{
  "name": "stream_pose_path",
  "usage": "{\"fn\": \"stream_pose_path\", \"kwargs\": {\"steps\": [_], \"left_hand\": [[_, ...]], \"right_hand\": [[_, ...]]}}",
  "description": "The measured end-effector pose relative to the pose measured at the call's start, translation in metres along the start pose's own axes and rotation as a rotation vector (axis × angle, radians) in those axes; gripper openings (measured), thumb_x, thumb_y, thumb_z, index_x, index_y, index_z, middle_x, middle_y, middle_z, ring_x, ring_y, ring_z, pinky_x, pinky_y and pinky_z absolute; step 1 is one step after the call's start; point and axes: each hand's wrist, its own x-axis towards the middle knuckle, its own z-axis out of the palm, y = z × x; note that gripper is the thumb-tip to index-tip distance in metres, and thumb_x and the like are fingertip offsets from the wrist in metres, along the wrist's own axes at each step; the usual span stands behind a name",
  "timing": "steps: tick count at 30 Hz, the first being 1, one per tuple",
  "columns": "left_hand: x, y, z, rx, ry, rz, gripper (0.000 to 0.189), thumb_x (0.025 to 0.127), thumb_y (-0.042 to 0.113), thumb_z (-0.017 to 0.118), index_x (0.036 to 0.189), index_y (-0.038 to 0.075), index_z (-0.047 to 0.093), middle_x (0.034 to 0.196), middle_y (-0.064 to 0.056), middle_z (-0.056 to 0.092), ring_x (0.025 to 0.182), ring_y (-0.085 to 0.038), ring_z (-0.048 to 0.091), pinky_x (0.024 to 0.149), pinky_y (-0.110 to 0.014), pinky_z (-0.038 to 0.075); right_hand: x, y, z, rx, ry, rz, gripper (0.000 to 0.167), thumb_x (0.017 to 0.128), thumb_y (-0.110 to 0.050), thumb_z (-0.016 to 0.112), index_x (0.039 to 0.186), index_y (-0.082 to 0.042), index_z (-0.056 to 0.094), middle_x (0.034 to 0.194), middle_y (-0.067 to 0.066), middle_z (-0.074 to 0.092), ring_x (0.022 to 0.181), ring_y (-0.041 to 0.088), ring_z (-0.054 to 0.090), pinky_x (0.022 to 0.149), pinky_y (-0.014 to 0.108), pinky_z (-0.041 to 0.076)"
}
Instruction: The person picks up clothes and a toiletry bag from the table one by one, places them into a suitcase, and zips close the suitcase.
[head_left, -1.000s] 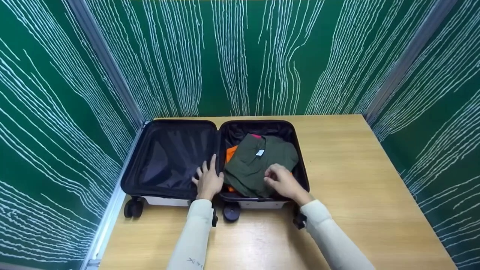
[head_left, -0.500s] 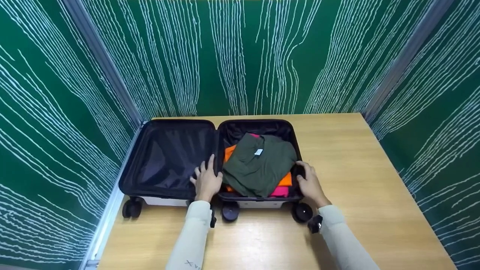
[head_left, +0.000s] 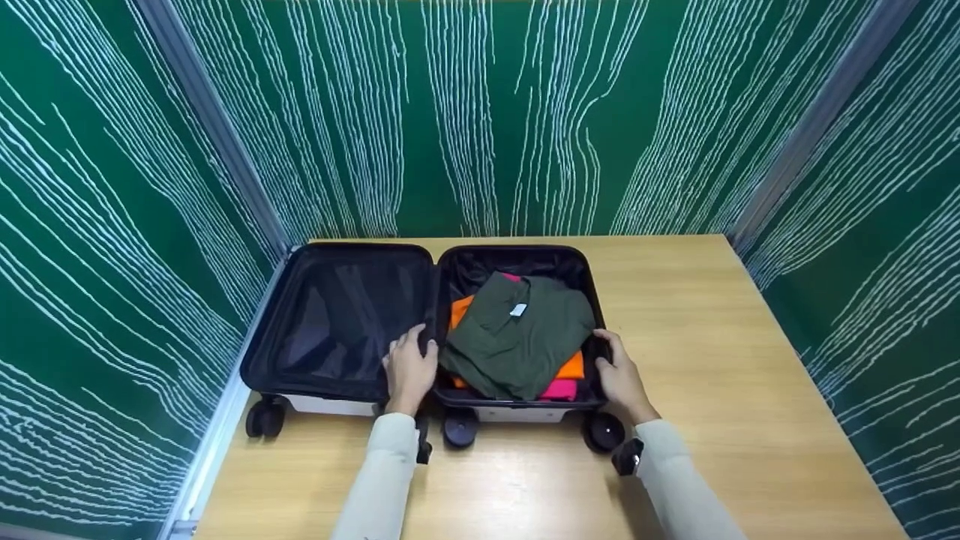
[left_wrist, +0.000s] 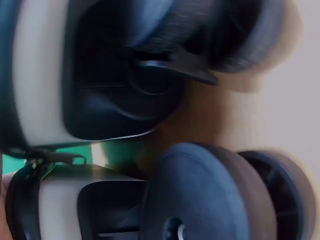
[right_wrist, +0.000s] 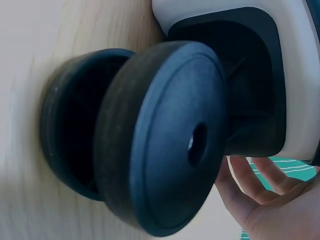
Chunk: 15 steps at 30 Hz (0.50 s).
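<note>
An open black-lined suitcase (head_left: 259,367) with a white shell lies flat on the table in the head view. Its right half holds folded clothes: a dark green shirt (head_left: 517,337) with a white label on top, orange cloth (head_left: 571,366) and pink cloth (head_left: 559,388) below. My left hand (head_left: 410,371) rests at the inner rim of the left half, near the hinge, fingers loosely bent. My right hand (head_left: 624,382) grips the outer right rim. In the right wrist view its fingers (right_wrist: 245,177) reach along the shell's outside behind a black wheel (right_wrist: 180,135).
Suitcase wheels stick out toward me, one at the left (head_left: 266,417) and a pair (left_wrist: 200,195) beside my left wrist. The wooden table (head_left: 712,337) extends to the right. Green walls (head_left: 480,112) with pale wavy lines enclose the back and sides.
My right hand has moved off the green shirt to the suitcase's right rim, uncovering orange and pink cloth. The left hand has drawn back slightly, its spread fingers now closer together.
</note>
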Motion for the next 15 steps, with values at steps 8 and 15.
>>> {"fn": "stream_pose_path", "kwargs": {"steps": [8,15], "left_hand": [[-0.003,-0.014,-0.017,-0.075,0.123,0.078,0.021,0.094,0.016,0.067,0.113,0.014,0.076,0.106,-0.007,0.077,0.103,-0.034,0.07,0.096,-0.051,0.049],[0.0,-0.052,-0.06,0.127,0.218,0.112,0.021,0.092,0.016,0.064,0.11,0.011,0.074,0.107,-0.013,0.076,0.103,-0.041,0.068,0.09,-0.058,0.045]], "right_hand": [[0.0,0.003,0.003,0.041,0.006,-0.002,0.051,0.102,0.0,0.044,0.15,-0.016,0.043,0.158,0.018,0.044,0.137,0.042,0.046,0.114,0.057,0.035],[0.001,0.003,0.001,0.032,0.004,0.0,0.049,0.103,-0.002,0.043,0.15,-0.016,0.042,0.158,0.019,0.043,0.136,0.042,0.047,0.112,0.057,0.036]]}}
